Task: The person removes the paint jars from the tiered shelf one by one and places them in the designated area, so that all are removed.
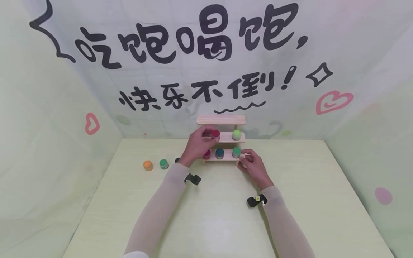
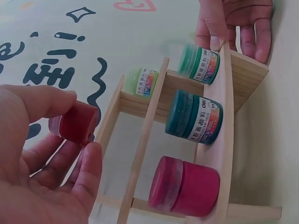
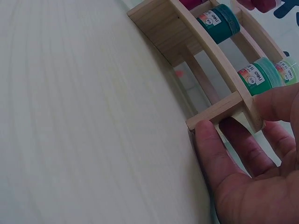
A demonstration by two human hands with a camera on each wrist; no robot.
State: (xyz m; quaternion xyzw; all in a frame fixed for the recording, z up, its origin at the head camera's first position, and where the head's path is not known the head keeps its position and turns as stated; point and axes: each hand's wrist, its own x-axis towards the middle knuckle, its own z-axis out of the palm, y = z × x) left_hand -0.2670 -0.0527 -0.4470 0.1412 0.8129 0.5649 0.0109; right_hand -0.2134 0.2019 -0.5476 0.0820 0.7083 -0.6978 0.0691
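My left hand (image 1: 197, 145) pinches a small red paint jar (image 2: 79, 122) between thumb and fingers, by the middle tier of a small wooden tiered rack (image 1: 221, 119). In the left wrist view the jar is apart from the shelf boards. A light green paint jar (image 1: 237, 135) stands on that middle tier at the right. Along the bottom tier are a magenta jar (image 2: 184, 186), a dark teal jar (image 2: 194, 116) and a green jar (image 2: 200, 64). My right hand (image 1: 255, 166) grips the rack's right end, its thumb on the bottom shelf board beside the green jar.
On the table (image 1: 219, 215), left of the rack, stand an orange jar (image 1: 148, 165), another green jar (image 1: 164, 164) and a dark jar (image 1: 177, 160) partly hidden by my left arm. A printed cloth wall (image 1: 155, 125) rises close behind the rack, with cloth sides left and right.
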